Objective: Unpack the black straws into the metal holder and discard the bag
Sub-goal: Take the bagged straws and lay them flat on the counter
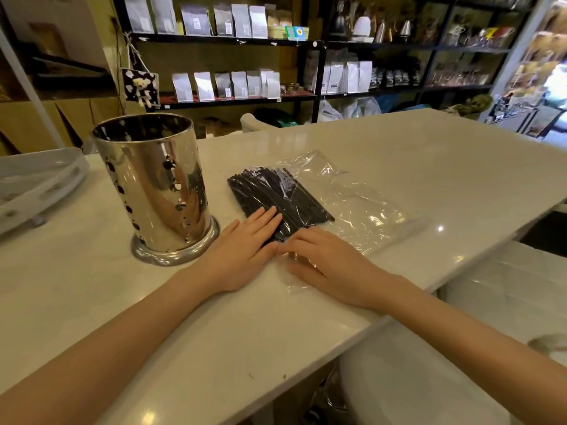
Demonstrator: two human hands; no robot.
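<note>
A bundle of black straws (270, 194) lies flat on the white counter inside a clear plastic bag (362, 216) that stretches off to the right. My left hand (245, 253) rests palm down with its fingertips on the near end of the straws, fingers straight and apart. My right hand (325, 265) lies flat on the near corner of the bag, fingertips almost touching the left hand. The shiny metal holder (153, 185), a tall cylinder with punched holes, stands upright to the left of the straws.
The white counter (153, 317) has its front edge running diagonally on the right, with a white chair (460, 348) below it. A white tray (33, 185) sits at the far left. Shelves of pouches (230, 84) fill the background.
</note>
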